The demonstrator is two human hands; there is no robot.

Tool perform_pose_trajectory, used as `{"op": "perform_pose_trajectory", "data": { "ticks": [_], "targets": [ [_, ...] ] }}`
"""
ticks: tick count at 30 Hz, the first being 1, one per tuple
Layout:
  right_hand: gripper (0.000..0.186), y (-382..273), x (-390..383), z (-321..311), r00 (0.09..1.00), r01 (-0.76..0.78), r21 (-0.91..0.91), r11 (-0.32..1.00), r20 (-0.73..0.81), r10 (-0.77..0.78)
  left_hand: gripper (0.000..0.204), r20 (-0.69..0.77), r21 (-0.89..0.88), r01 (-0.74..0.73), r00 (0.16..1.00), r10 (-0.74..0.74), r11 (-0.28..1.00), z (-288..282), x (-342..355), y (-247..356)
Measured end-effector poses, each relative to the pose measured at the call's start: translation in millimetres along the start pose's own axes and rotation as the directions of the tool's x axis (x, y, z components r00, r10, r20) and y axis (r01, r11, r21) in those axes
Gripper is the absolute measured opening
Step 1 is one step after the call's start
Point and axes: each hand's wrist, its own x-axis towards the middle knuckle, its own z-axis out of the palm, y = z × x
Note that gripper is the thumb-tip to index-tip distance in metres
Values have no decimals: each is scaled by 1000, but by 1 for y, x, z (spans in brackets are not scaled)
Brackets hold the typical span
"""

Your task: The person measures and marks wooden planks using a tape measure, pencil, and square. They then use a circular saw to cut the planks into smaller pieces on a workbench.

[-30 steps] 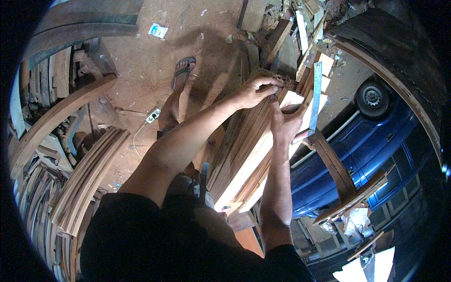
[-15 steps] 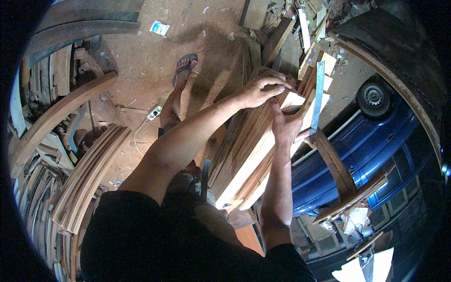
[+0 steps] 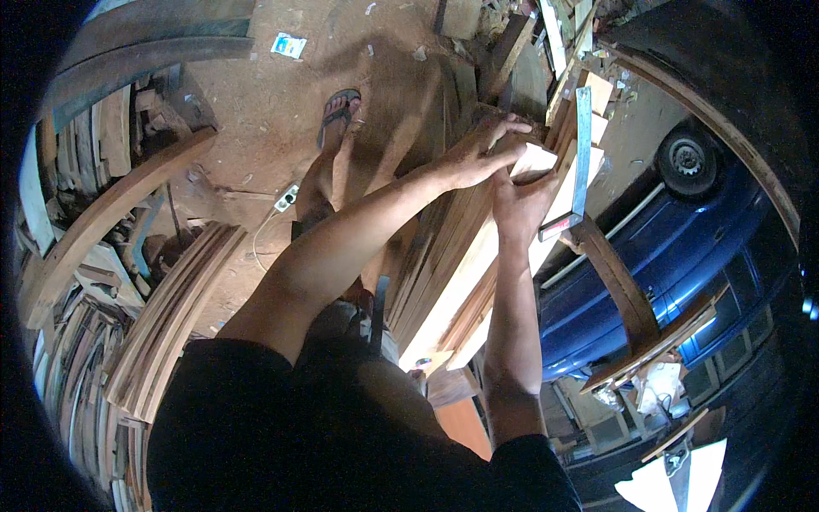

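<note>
Head view: a long pale board (image 3: 465,271) is shown running away from the body, its far end lying at the two hands and its near end well below them, toward the wearer's waist. By the right hand (image 3: 523,205) the board is clasped near that far end, with the thumb laid to the left and the fingers hidden on the right side; the grip is presumably placed there so that the end is kept steady. By the left hand (image 3: 488,160) the same end is touched from the left, with the fingers bent and the tips brought close to the right thumb; whether anything small is pinched between them cannot be told. The hands are set almost together, probably so that one spot can be felt and seen from both sides. Just to the right of the right hand, a metal square (image 3: 583,154) is laid on neighbouring boards, its short arm turned toward the wrist, a position by which easy reach seems to be given while the clasped end is left uncovered. Left of the hands and lower, well apart, a stack of wooden strips (image 3: 175,320) is seen, the strips aligned lengthwise, perhaps for tidy keeping. Farther left of the left hand, a socket strip (image 3: 287,198) is placed on the floor (image 3: 256,111); well to the right of the right hand, a blue car (image 3: 623,286) is seen.
</note>
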Motion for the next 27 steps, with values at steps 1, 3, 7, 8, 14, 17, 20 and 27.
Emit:
{"op": "perform_pose_trajectory", "data": {
  "ticks": [1, 3, 7, 8, 14, 17, 20, 27],
  "targets": [
    [54, 6, 0, 3, 999, 23, -5, 1000, -37, -23, 58, 13, 53, 8, 1000, -9, 999, 1, -2, 10],
    [56, 9, 3, 8, 995, 90, -34, 995, -50, -92, 73, 51, 96, 41, 998, -46, 995, 0, -1, 12],
    [87, 27, 0, 0, 992, 126, 90, 988, 19, -128, 93, -28, 234, 125, 992, -122, 964, 9, -10, 20],
    [92, 33, -4, -2, 980, 192, 183, 964, 8, -197, 98, -92, 228, 151, 987, -133, 962, 15, -19, 21],
    [92, 86, -75, -28, 950, -87, 355, 931, 310, -30, 99, -158, 305, 302, 951, -264, 903, 58, -109, 19],
    [88, 122, -106, -26, 883, -341, 367, 866, 440, 161, 95, -226, 285, 333, 935, -275, 899, 81, -131, 14],
    [84, 157, -140, -19, 904, -310, 505, 806, 420, 84, 92, -318, 264, 347, 912, -258, 900, 96, -135, 9],
    [86, 200, -285, -61, 809, -487, 342, 803, 524, 268, 91, -341, 243, 344, 906, -252, 907, 122, -190, -9]
  ]
}}
